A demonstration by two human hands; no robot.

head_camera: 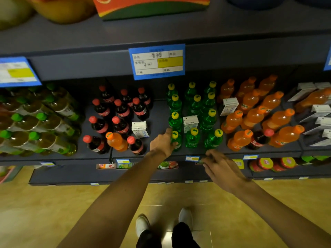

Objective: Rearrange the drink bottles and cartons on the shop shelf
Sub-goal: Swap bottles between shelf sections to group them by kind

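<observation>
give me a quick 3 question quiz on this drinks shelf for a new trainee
1. True or false: the left hand is on a front-row green bottle.
2. Multiple choice: what stands out of place among the green bottles? A) a white carton B) a cola bottle C) a tea bottle
3. Fill in: the orange bottle stands misplaced in the front row of the ____ bottles.

Key: 1 true; 2 A; 3 cola. The right hand holds no drink.
</observation>
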